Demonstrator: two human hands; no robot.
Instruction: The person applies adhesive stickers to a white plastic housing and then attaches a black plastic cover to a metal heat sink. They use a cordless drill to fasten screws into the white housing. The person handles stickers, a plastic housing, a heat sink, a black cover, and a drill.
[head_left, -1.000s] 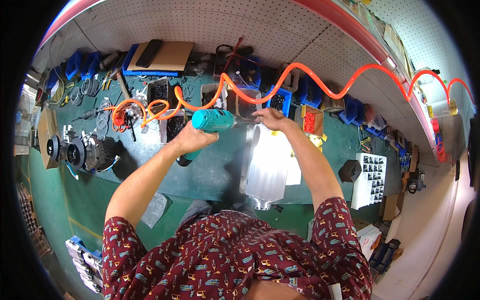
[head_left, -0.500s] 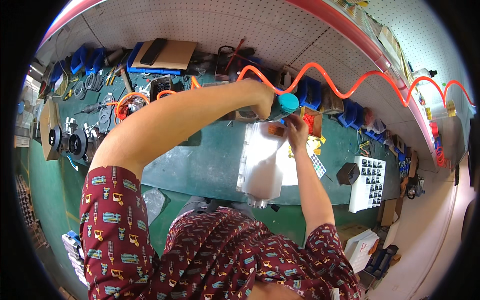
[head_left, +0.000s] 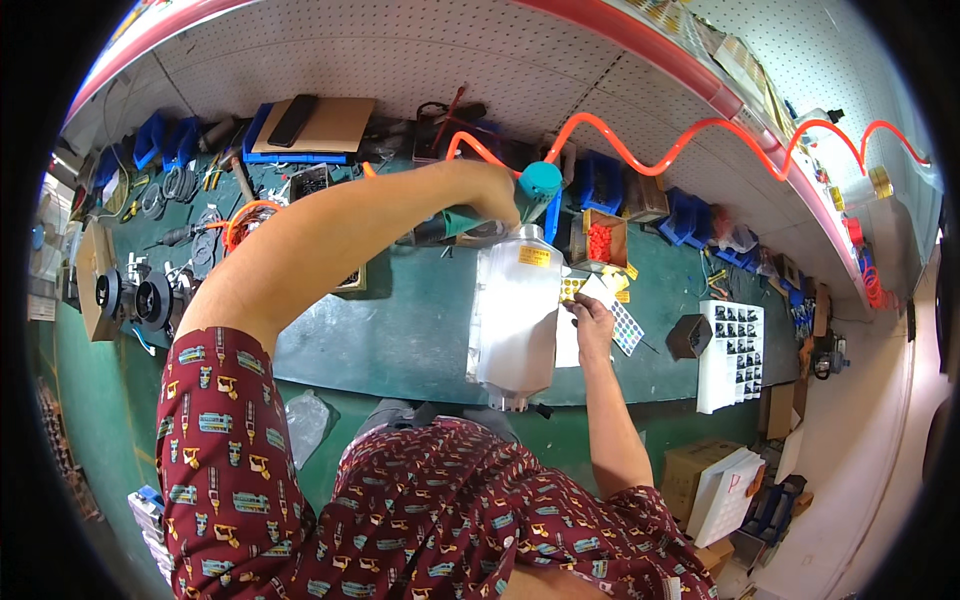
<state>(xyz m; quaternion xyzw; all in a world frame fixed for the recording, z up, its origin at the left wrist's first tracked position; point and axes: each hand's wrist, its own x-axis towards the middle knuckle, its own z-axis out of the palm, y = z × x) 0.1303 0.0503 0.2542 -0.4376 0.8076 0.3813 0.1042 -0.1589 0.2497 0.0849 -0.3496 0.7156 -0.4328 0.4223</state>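
Note:
My left hand reaches across to the far side of the bench, fingers closed round a teal power tool. Its round end stands above the far end of a silver metal housing. Part of the tool's body shows left of the hand; the grip itself is mostly hidden. The housing lies lengthwise on the bench and carries a small orange label. To its right, my right hand is closed, fingertips pressed together over sheets of round stickers. Whatever those fingers hold is too small to make out.
A box of red parts stands behind the stickers. On the right are a dark hexagonal container and a white tray of black parts. An orange coiled hose hangs across the back. Black round fittings sit at left.
My right hand has drawn back from beside the teal tool to the sticker sheets. The tool's round end has shifted slightly left and away in the picture; the whole view has shifted a little too.

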